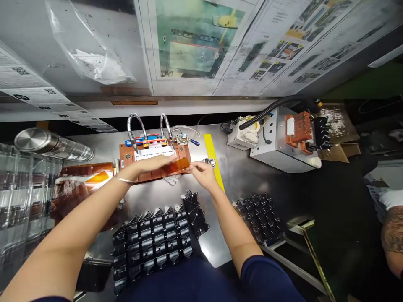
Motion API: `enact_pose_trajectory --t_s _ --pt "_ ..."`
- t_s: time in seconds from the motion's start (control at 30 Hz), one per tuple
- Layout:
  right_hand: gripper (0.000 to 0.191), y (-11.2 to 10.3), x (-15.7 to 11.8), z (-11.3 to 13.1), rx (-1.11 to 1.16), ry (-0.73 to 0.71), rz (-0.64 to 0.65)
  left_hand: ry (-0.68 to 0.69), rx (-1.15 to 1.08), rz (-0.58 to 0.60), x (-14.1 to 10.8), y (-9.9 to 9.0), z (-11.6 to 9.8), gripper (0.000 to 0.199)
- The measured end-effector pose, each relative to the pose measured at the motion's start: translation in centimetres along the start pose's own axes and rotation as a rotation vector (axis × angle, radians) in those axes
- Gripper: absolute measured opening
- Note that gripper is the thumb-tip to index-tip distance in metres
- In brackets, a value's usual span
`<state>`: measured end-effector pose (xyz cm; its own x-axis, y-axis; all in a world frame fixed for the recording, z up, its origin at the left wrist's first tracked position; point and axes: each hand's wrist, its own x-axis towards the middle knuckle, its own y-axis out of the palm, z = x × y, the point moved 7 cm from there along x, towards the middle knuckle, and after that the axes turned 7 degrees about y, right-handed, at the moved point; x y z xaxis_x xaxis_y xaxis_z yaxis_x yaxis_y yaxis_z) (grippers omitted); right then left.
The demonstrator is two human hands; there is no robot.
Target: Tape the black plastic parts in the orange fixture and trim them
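Note:
A brown fixture board (122, 152) lies on the metal table, with two bent chrome hoses over it and a white dotted strip (151, 154) along its middle. My left hand (154, 162) reaches flat over the board with fingers stretched out, just below the strip. An amber translucent film (178, 166) spans from beside my left fingertips to my right hand (203, 173). Thumb and forefinger of my right hand pinch the film's right end near the board's right edge. A small metal cylinder (210, 162) stands just beyond my right hand.
Black molded parts (154, 239) fill the table's front, with more (261, 216) at right. A yellow strip (214, 161) runs right of the board. At left are a steel-capped bottle (53, 144) and amber sheets (85, 180). A grey machine (273, 142) stands at right; a person's arm (392, 235) shows far right.

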<state>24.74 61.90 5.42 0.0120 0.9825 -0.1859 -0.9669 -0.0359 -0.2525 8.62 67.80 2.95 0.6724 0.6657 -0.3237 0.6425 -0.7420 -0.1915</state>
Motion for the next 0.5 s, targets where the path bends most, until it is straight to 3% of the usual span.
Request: enact_pose_trajectory --t_s 0.1,0.23,0.37,0.5 --pt "0.022 0.3 0.4 -4.4 0.294 0.255 -0.184 -0.219 -0.389 -0.161 -5.9 -2.2 4.7 0.035" --pt "0.022 3.8 -0.4 -7.1 0.395 0.397 -0.272 -0.402 -0.609 -0.473 -10.4 -2.9 8.9 0.039" --pt "0.017 6.8 -0.3 -7.5 0.366 0.44 -0.263 -0.401 -0.673 -0.817 -11.7 -3.3 10.3 0.038" --pt "0.012 7.3 1.5 -7.3 0.303 0.438 -0.262 -0.364 -0.42 -1.03 -11.4 -4.9 10.3 0.028"
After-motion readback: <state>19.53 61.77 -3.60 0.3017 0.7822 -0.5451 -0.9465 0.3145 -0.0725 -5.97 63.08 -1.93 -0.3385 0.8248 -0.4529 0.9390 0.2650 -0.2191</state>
